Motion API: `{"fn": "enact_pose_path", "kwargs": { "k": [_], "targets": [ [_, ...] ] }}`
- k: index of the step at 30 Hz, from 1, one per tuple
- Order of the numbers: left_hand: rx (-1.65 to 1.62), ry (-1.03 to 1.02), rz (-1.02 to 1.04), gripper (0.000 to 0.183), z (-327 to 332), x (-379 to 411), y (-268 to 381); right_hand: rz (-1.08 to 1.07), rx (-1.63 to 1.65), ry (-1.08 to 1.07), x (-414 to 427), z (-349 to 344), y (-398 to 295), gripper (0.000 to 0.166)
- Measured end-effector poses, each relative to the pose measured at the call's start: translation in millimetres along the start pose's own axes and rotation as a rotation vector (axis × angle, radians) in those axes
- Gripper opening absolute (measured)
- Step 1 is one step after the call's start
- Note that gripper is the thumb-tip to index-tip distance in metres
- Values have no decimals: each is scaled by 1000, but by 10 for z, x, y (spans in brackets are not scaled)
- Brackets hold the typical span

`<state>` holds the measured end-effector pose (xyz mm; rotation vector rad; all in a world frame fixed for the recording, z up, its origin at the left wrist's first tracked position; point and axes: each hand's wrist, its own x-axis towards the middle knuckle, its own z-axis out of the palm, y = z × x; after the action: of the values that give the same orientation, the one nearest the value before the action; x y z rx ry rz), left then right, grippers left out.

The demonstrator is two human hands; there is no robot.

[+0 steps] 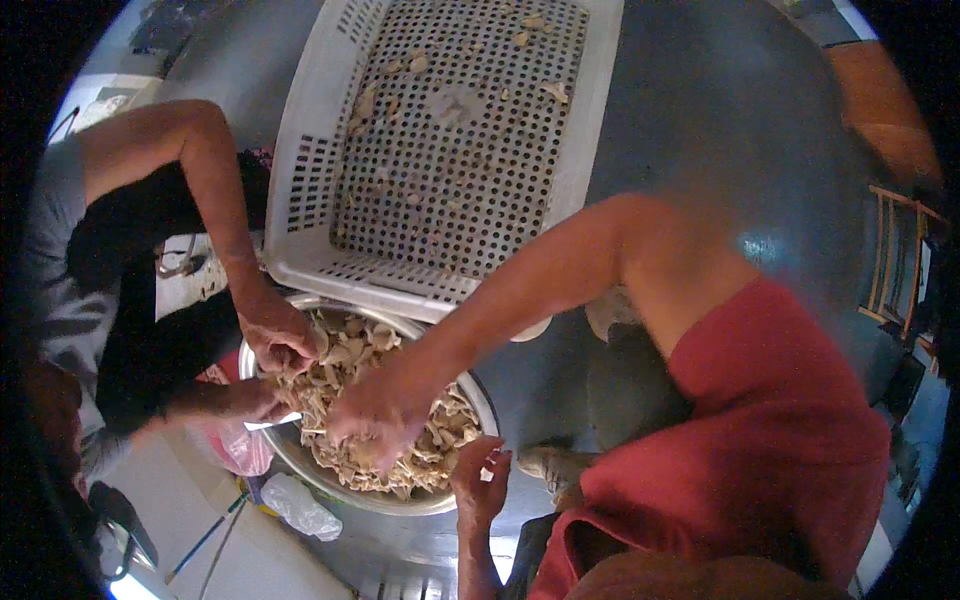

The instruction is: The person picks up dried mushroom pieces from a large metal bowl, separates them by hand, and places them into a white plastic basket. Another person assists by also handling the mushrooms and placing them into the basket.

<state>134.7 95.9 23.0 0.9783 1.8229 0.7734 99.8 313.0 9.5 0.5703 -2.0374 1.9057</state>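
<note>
A round metal basin (pixel 480 397) is heaped with pale tan food pieces (pixel 442 442) that look like mushrooms. My right hand (pixel 386 416), blurred, reaches over the middle of the heap with fingers pointing down; whether it grips a piece is unclear. At the near right rim, my left hand (pixel 480 476) hovers with curled fingers. A small white patch shows between them, and I cannot tell if it is held. Across the basin, a co-worker's hand (pixel 277 337) pinches at the heap. Their other hand (pixel 251 401) is beside a white flat object (pixel 274 421).
A white perforated plastic crate (pixel 600 97) stands beyond the basin, with scattered scraps on its bottom. Clear plastic bags (pixel 300 506) lie by the basin's lower left. A thin blue stick (pixel 206 536) is farther left. A wooden rack (pixel 896 262) stands far right.
</note>
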Motion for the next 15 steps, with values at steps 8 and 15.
{"fn": "enact_pose_path", "kwargs": {
  "k": [8,15],
  "targets": [
    [-4,90,-149,19,-63,-20,-39,359,-336,238,-698,-1802,593,22],
    [-16,86,-209,21,35,-8,-150,1306,-1432,311,-2412,-3969,1361,47]
  ]
}}
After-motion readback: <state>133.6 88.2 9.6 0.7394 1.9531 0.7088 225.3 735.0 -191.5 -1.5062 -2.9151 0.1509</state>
